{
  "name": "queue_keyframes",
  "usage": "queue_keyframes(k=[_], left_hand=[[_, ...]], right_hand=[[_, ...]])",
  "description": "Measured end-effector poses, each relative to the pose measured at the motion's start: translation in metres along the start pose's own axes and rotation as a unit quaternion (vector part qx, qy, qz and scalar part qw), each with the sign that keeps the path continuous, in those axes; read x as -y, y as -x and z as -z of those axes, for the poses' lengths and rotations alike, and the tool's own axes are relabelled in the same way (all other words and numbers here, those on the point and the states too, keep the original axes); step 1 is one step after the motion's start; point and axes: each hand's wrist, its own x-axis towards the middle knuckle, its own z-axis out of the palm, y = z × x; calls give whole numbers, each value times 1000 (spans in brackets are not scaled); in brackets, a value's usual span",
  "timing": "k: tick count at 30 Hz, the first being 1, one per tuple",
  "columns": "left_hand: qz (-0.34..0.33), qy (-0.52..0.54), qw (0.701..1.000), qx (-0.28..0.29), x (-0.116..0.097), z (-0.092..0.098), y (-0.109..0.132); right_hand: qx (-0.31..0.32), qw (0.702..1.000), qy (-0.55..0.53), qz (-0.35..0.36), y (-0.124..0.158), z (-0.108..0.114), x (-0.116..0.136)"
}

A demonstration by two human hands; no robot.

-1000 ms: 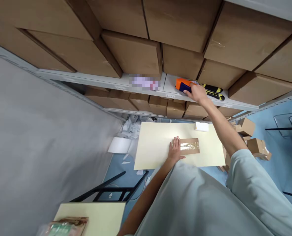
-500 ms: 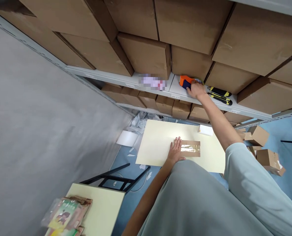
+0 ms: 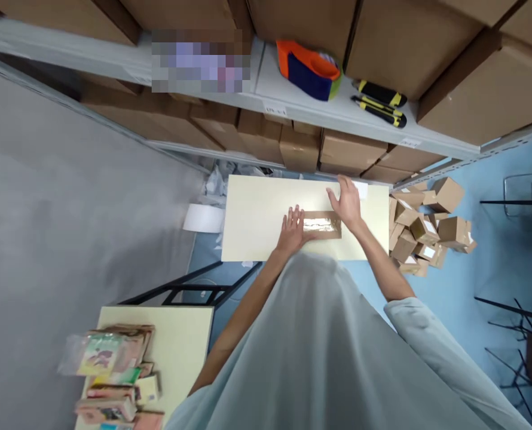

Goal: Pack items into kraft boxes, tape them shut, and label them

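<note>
A taped cardboard box [image 3: 323,233] lies on the pale yellow table [image 3: 257,209], shiny tape running along its top. My left hand [image 3: 293,232] rests flat on the box's left end, fingers spread. Just above the right end of the box is my right hand [image 3: 347,203], empty, thumb and fingers apart. Partly behind that hand sits a small white box [image 3: 361,190]. Up on the shelf lies an orange and navy tape dispenser [image 3: 308,70], with no hand on it.
Black-and-yellow utility knives [image 3: 380,103] lie on the shelf [image 3: 266,89], among stacked cartons. Several small boxes [image 3: 427,227] are piled on the floor at the right. A second table [image 3: 185,346] at lower left carries packaged books [image 3: 109,358].
My right hand has let go of the tape dispenser on the shelf and come down to the table beside the box. My left hand stays on the box. The view has tilted downward.
</note>
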Motion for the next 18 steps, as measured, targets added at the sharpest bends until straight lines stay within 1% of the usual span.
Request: queue_keyframes(k=[2,4,6,7,8,10,12,16,18], left_hand=[[54,63,995,-48,0,-7,2],[150,129,976,-88,-1,-11,4],[258,184,944,-93,-2,-14,5],[299,205,928,-88,-3,-16,4],[323,224,916,-83,-2,-17,3],[330,253,906,-83,0,-18,0],[318,267,905,-94,4,-20,-3],[298,284,906,-96,9,-21,-3],[279,298,908,-93,10,-20,0]], right_hand=[[23,992,-54,-112,56,-36,-27],[31,975,-104,-195,97,-67,-44],[36,957,-150,-247,122,-92,-51],[34,948,-172,-264,128,-102,-52],[29,941,-190,-279,131,-110,-52],[20,930,-213,-300,130,-120,-54],[22,925,-230,-302,126,-122,-57],[41,929,-281,-238,123,-117,-69],[52,930,-281,-230,124,-113,-73]])
